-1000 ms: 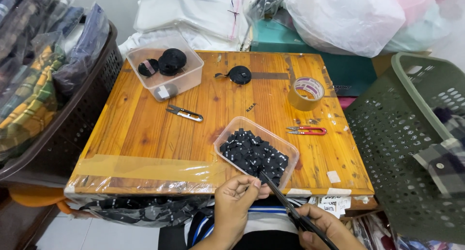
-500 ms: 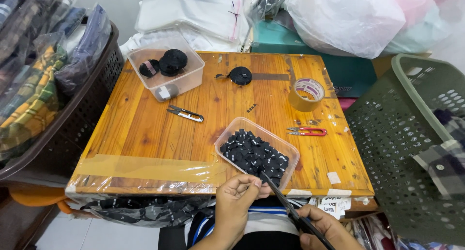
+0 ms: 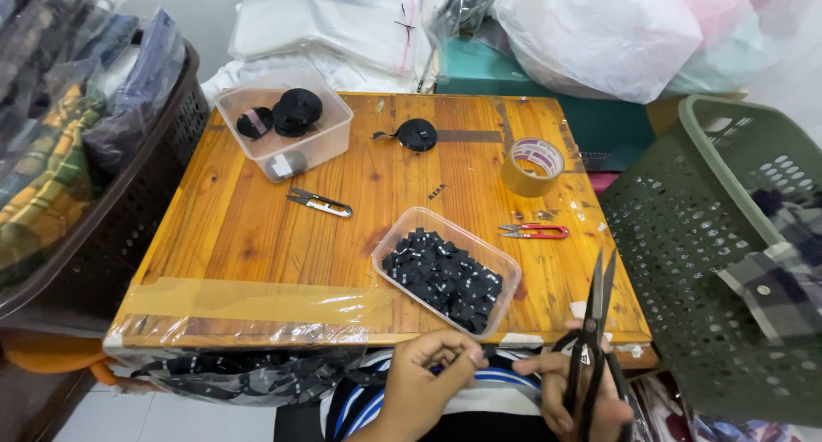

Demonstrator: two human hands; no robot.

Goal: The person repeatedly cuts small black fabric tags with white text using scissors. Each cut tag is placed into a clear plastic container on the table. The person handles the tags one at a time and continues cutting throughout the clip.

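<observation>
Black scissors (image 3: 591,339) stand blades-up at the tabletop's (image 3: 257,236) near edge, right hand (image 3: 574,399) fingers wrapped around the handles. Left hand (image 3: 428,378) fingers pinch something small beside it, below the clear tub of black pieces (image 3: 445,271).

**Both hands low at the near edge, one pinching, one gripping**

The left hand (image 3: 428,378) sits at about six o'clock in the view, palm turned inward, fingers curled and thumb meeting the fingertips (image 3: 473,354) in a small pinch that points toward three o'clock. The right hand (image 3: 569,399) lies just beside it at about five o'clock, fingers wrapped closed around black scissors (image 3: 592,339), whose blades point up toward twelve o'clock. The two hands nearly touch.
</observation>
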